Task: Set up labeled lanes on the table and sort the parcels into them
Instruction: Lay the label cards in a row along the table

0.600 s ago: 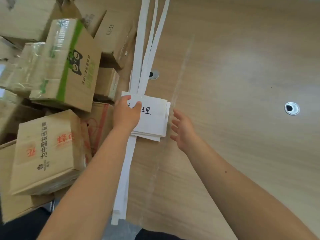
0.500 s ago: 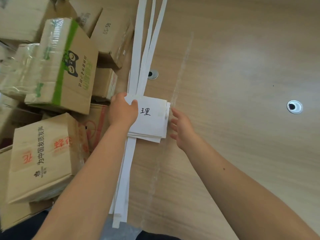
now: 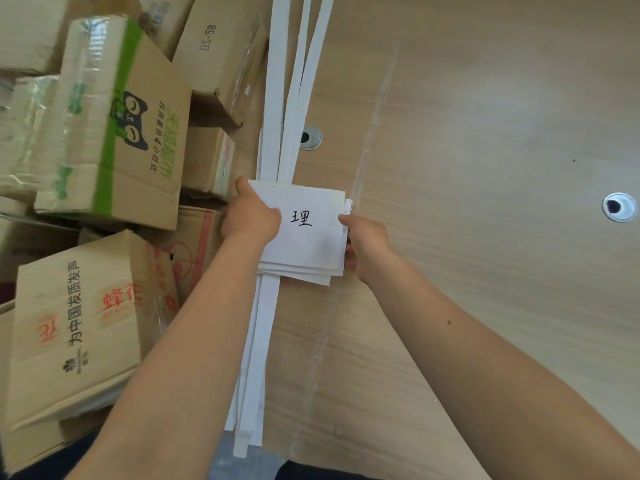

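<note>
A small stack of white label cards (image 3: 304, 237), the top one with black handwriting, lies on several long white strips (image 3: 277, 143) that run down the wooden table (image 3: 485, 168). My left hand (image 3: 251, 216) grips the stack's left edge, thumb on top. My right hand (image 3: 365, 242) holds the stack's right edge, fingers curled round it. Cardboard parcels are heaped at the left: one with a green band and a cat face (image 3: 114, 133), one with red print (image 3: 79, 320), and one marked DS-5B (image 3: 218, 57).
Two round metal grommets sit in the tabletop, one (image 3: 310, 137) beside the strips and one (image 3: 620, 206) at the far right. A strip of clear tape (image 3: 367, 161) runs down the table right of the cards. The table's near edge is at the bottom.
My right hand, open and just right of the cards before, has closed in and taken hold of the stack's right edge. My left hand keeps its grip on the left edge.
</note>
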### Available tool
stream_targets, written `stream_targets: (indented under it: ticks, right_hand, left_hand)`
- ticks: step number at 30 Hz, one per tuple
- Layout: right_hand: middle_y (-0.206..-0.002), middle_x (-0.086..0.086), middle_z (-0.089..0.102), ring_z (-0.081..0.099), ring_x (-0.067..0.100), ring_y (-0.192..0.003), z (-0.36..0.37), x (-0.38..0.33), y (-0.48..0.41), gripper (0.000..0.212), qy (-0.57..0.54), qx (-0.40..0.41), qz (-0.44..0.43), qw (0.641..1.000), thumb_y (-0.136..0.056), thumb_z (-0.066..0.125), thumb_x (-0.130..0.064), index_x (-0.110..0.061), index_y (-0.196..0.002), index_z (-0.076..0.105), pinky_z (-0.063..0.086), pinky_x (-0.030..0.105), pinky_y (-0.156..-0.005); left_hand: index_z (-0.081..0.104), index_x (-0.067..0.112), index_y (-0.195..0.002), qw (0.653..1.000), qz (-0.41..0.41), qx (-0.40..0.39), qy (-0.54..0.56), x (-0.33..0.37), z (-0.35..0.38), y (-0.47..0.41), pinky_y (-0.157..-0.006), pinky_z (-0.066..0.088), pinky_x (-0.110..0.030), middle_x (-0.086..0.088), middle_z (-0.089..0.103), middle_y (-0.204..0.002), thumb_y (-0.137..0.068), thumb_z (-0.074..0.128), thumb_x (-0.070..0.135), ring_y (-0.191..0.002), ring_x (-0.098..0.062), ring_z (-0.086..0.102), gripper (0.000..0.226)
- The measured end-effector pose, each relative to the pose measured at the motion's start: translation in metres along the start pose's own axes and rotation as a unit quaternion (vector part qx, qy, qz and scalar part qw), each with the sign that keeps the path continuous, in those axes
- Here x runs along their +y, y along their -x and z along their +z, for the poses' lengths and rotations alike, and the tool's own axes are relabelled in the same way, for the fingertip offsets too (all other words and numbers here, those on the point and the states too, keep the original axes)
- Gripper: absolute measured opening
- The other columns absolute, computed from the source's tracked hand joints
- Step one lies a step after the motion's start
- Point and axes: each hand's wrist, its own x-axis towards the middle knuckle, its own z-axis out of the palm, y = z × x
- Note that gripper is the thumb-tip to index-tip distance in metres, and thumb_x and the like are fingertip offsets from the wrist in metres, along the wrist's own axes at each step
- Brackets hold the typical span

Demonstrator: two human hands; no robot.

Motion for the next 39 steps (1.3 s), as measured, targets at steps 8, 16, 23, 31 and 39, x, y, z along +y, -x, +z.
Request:
stream_targets:
  ticks: [8, 16, 23, 31, 39]
  right_hand:
    - [-0.121, 0.012, 0.075, 0.072, 0.038, -0.109, -0.014, 0.004, -0.009, 0.049, -0.002, 0.001, 0.000, 1.000, -0.076, 0.085, -0.019, -0.007, -0.121, 0.069, 0.058, 0.057, -0.101]
    - [-0.115, 0.004, 0.077, 0.073, 0.020, -0.092, -0.079, 0.014, 0.022, 0.028, 0.011, -0.010, -0.068, 0.998, -0.095, 0.079, -0.017, -0.011, -0.120, 0.068, 0.054, 0.035, -0.067]
    - [-0.119, 0.002, 0.079, 0.075, 0.026, -0.110, -0.164, 0.022, 0.049, 0.028, -0.055, 0.011, -0.155, 0.986, -0.098, 0.076, -0.018, -0.014, -0.125, 0.071, 0.060, 0.050, -0.098]
    - [-0.117, -0.002, 0.079, 0.074, 0.020, -0.105, -0.257, 0.033, 0.079, 0.026, -0.122, 0.062, -0.225, 0.965, -0.097, 0.076, -0.015, -0.015, -0.123, 0.071, 0.060, 0.045, -0.094]
    - [-0.115, -0.001, 0.081, 0.074, 0.016, -0.100, -0.318, 0.027, 0.088, 0.023, -0.102, 0.051, -0.259, 0.959, -0.101, 0.068, -0.007, -0.014, -0.122, 0.075, 0.058, 0.038, -0.093]
  left_hand:
    - [0.025, 0.021, -0.161, 0.992, -0.012, -0.013, 0.125, 0.008, -0.002, 0.013, -0.089, 0.047, -0.036, -0.009, 0.048, -0.154, -0.085, 0.090, 0.026, -0.133, -0.033, 0.056, 0.100]
    - [0.054, 0.027, -0.147, 0.963, 0.013, -0.081, 0.258, 0.019, -0.011, 0.060, -0.069, 0.059, -0.033, 0.000, 0.068, -0.129, -0.078, 0.096, 0.023, -0.106, -0.021, 0.071, 0.081]
    - [0.074, 0.011, -0.124, 0.860, 0.000, -0.174, 0.479, 0.041, 0.024, 0.128, -0.095, 0.062, -0.044, -0.006, 0.082, -0.113, -0.092, 0.083, 0.023, -0.108, -0.027, 0.078, 0.036]
    - [0.065, 0.030, -0.140, 0.827, 0.010, -0.276, 0.490, 0.084, 0.085, 0.214, -0.098, 0.057, -0.044, 0.005, 0.076, -0.130, -0.106, 0.053, 0.057, -0.121, -0.020, 0.073, 0.045]
    - [0.063, 0.024, -0.141, 0.816, 0.058, -0.258, 0.513, 0.123, 0.098, 0.245, -0.084, 0.063, -0.037, 0.001, 0.078, -0.127, -0.109, 0.050, 0.047, -0.114, -0.020, 0.076, 0.042]
